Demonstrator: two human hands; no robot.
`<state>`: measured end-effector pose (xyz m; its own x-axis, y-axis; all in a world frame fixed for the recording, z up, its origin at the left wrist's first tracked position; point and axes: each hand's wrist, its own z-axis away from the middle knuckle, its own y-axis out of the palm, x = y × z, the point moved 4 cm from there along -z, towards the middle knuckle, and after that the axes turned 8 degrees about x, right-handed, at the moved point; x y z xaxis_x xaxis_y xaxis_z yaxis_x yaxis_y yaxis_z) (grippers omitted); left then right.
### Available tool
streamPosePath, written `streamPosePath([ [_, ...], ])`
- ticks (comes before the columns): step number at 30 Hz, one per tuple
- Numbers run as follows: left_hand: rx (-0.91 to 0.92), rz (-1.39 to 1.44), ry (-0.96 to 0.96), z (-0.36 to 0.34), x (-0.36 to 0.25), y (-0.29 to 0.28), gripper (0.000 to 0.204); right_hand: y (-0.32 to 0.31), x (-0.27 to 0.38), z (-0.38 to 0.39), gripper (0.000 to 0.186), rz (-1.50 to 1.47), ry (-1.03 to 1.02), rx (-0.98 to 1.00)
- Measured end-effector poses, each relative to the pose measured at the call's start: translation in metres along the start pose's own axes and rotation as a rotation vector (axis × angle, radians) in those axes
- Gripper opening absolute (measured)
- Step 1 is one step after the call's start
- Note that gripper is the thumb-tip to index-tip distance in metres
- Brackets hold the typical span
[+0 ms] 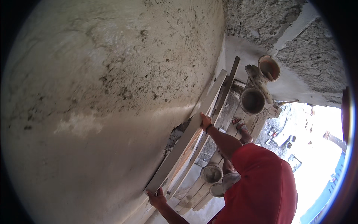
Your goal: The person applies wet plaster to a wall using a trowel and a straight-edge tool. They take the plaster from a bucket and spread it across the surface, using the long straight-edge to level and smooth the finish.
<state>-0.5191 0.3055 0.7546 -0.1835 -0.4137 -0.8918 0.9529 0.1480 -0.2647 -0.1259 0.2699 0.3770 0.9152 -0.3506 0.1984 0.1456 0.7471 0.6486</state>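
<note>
My left hand grips the lower end of a long, flat, grey straightedge board along the pale plastered wall. My right hand, a dark band on its wrist, grips the same board higher up. A dark, rough gap shows in the wall beside the board. More long narrow strips lie alongside the board on its right. The red-clothed arm and body at lower right are my own, and my sandaled foot stands on wooden planks.
Mortar-stained buckets stand at upper right near a rough grey wall, one holding a tool. More buckets sit beside my legs. Past the plank platform's right side, a bright lower ground shows scattered objects and a blue structure at the edge.
</note>
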Motion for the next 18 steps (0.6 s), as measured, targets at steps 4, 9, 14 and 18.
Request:
streamPosePath([
  [4,-0.002,0.348,-0.126,-0.018,0.035,-0.009,0.049,-0.001,0.006,-0.006,0.035,0.097,0.051,0.018],
  [9,-0.052,0.372,-0.084,-0.020,0.042,-0.003,0.047,0.000,0.002,-0.015,0.035,0.143,0.109,0.012],
  [14,-0.026,0.363,-0.036,-0.017,0.034,-0.012,0.050,-0.001,-0.015,-0.029,0.038,0.203,0.167,-0.077],
  [18,0.025,0.365,0.001,-0.019,0.038,-0.021,0.052,-0.001,-0.018,-0.030,0.043,0.141,0.157,0.007],
])
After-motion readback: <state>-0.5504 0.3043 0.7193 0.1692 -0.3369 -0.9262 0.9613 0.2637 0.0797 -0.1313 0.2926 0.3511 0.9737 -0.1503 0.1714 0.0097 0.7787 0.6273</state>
